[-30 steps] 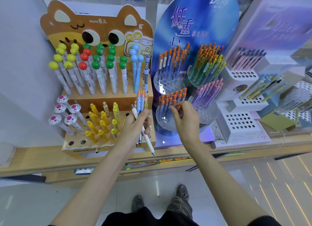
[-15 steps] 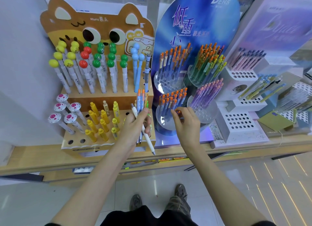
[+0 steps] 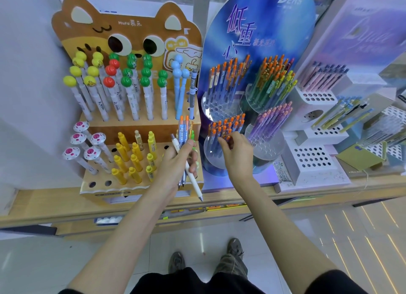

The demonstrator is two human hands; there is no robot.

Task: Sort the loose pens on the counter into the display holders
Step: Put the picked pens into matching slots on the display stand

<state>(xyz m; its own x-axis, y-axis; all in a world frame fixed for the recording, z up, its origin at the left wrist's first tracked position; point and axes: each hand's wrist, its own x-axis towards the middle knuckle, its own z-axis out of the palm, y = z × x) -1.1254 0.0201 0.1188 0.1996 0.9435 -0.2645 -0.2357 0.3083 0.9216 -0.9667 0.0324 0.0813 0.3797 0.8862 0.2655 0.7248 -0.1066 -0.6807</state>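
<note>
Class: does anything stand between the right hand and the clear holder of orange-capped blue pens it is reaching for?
Nothing visible does. The right hand has its fingers at the orange-capped blue pens in the clear holder; the left hand, gripping a bundle of pens, is apart to its left.

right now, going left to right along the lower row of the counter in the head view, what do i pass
Mushroom-topped pens → yellow pens → left hand gripping a bunch of pens → right hand pinching an orange-capped pen → purple pens → white perforated holder → olive box
</note>
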